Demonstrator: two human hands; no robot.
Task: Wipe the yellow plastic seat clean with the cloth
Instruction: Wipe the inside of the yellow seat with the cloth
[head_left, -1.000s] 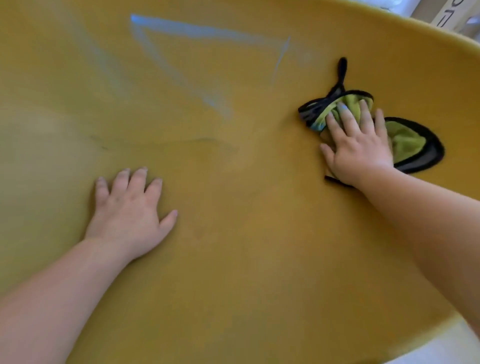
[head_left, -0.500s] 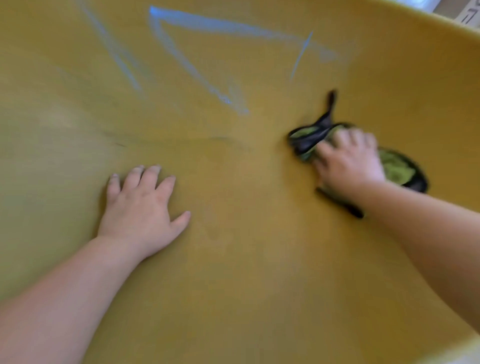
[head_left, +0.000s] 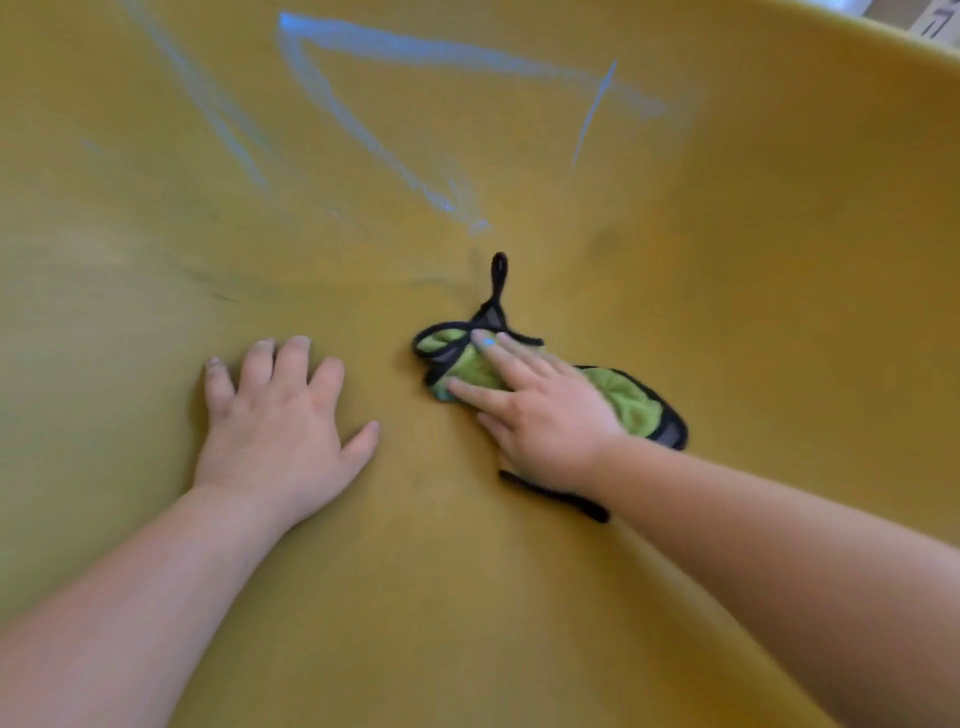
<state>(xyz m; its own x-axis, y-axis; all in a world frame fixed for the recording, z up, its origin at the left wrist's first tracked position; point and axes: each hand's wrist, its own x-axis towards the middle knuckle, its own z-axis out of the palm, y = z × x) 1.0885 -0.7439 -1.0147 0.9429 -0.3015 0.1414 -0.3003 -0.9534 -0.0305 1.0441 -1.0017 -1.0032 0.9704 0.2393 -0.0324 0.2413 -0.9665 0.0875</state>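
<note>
Pressing the crumpled green, black-edged cloth down mid-seat under the right hand, fingers straight, for scrubbing pressure; bracing the empty, spread left hand flat on the curved yellow plastic seat beside it.

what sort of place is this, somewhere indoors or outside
Hard to say: a curved yellow plastic seat fills nearly the whole view. Possibly indoors, going by what looks like a lettered box past its rim at top right. The right hand presses a green cloth on it, so a cleaning job.
</note>
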